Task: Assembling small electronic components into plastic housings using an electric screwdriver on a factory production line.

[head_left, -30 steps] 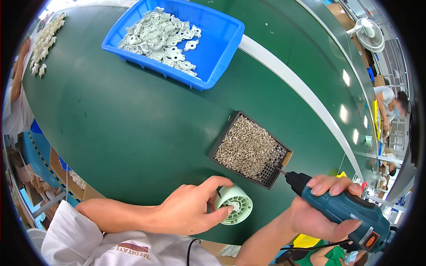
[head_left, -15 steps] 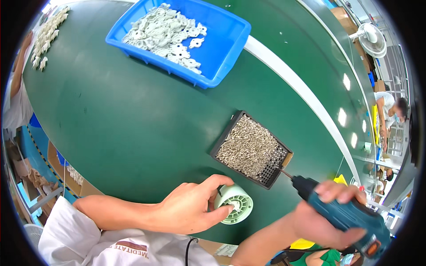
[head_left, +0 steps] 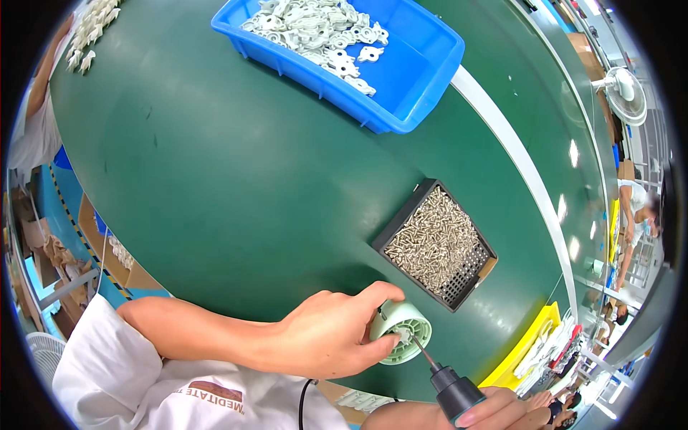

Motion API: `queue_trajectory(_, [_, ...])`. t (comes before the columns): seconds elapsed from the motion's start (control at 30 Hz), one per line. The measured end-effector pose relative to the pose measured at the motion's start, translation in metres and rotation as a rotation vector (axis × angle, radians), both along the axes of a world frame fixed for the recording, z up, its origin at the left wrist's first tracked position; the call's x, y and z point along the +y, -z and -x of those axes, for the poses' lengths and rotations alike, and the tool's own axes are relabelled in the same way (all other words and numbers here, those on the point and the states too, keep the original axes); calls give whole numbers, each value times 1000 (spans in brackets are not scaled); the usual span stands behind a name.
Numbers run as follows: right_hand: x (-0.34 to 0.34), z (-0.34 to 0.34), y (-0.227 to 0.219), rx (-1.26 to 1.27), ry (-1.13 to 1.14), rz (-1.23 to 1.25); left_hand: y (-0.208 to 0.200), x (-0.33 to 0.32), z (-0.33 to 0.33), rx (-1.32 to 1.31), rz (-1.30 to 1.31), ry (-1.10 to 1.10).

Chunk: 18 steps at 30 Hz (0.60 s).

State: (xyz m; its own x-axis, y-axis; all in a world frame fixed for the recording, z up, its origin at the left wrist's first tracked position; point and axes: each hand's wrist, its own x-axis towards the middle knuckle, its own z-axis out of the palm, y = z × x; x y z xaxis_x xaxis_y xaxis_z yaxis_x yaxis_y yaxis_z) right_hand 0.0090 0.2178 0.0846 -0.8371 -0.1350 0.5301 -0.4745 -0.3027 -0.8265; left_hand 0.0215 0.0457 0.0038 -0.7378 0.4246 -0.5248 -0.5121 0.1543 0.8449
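My left hand (head_left: 337, 333) grips a pale green round plastic housing (head_left: 407, 322) by its side, with the ribbed open face turned to the right. The thumb presses near a small white piece (head_left: 405, 336) at its middle. In my right hand (head_left: 494, 410) is a power screwdriver (head_left: 456, 390), dark at the nose, its body cut off by the lower edge. Its thin bit points into the housing's open face, close to the white piece. Whether a screw sits on the tip is too small to tell. Beyond the housing lies a black tray of small screws (head_left: 433, 240).
A blue bin (head_left: 423, 79) with many white plastic parts stands at the far side of the green table (head_left: 215, 165). A yellow tray (head_left: 519, 351) holding white parts is at the right. More white parts (head_left: 93, 32) lie far left, beside another person's arm (head_left: 44, 79).
The screwdriver has moved from the screw tray's corner down and left, bringing its bit to the housing. My left hand still holds the housing. The whole view has shifted somewhat.
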Motion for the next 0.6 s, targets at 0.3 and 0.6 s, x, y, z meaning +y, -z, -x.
queue_trajectory(0.3, [-6,-3,6,-27,42,57,2,1,-2,37,-4,-9])
queue_trajectory(0.6, [-12,-1,0,-128,56,5,4,4,-3,96,-28,-62])
